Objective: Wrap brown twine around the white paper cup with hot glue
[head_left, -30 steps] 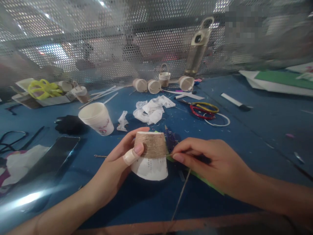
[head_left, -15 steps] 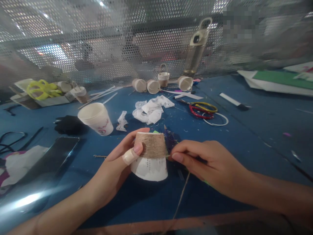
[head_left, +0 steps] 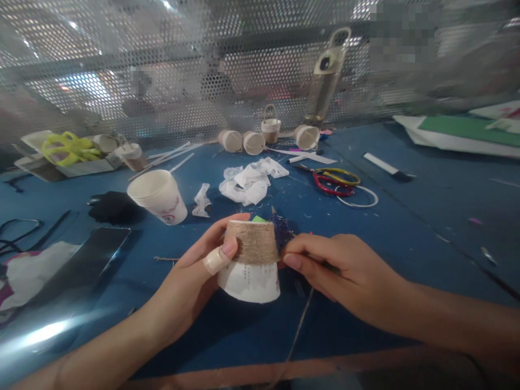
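Note:
My left hand (head_left: 203, 260) grips an upside-down white paper cup (head_left: 248, 283), its thumb, with a bandage around it, pressed on the near side. Brown twine (head_left: 255, 242) is wound in tight rows around the cup's narrow upper half; the wide lower part is bare. At the cup's right side my right hand (head_left: 329, 262) pinches the twine close to the last row. A loose length of that twine (head_left: 299, 325) trails from below this hand down past the table's front edge. The fingers behind the cup are hidden.
Stacked paper cups (head_left: 158, 197) stand at left, near a dark phone (head_left: 87, 265). White lace (head_left: 254, 181) lies behind the cup, red-and-yellow-handled scissors (head_left: 335, 181) to its right. Several twine-wrapped cups (head_left: 254, 143) and a bottle (head_left: 325, 86) sit along the perforated metal screen (head_left: 252, 81).
My right fingers now sit slightly nearer the cup's side, and the short span of twine between them and the cup has shrunk. The cup is still held in my left hand.

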A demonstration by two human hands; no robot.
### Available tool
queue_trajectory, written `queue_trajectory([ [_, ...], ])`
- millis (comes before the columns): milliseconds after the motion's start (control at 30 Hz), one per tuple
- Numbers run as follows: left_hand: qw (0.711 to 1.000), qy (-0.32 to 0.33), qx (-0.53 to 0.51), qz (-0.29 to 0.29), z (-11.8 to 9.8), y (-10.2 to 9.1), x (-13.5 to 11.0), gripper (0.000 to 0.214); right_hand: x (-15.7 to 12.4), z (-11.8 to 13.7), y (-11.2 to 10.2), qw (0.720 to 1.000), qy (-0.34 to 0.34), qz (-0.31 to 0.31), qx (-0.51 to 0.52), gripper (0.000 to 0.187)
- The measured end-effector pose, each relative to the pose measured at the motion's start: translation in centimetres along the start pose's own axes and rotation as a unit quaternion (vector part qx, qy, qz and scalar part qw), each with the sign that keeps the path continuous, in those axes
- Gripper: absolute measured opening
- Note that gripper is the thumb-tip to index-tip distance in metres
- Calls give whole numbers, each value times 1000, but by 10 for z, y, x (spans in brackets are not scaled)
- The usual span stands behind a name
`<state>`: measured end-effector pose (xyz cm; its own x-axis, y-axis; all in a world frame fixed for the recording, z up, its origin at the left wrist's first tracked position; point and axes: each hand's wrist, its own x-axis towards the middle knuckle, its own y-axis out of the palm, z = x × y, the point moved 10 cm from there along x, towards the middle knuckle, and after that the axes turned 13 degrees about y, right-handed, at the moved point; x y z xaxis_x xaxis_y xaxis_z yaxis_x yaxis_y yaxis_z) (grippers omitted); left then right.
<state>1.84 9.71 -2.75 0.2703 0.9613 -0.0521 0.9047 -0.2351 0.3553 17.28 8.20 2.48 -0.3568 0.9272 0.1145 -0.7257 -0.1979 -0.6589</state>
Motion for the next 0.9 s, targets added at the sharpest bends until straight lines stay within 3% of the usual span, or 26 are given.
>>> queue_trajectory([
  [900,996,-23,-59,60,5,14,-5,34,-4,4,7,999,-25,-1,-29,22],
])
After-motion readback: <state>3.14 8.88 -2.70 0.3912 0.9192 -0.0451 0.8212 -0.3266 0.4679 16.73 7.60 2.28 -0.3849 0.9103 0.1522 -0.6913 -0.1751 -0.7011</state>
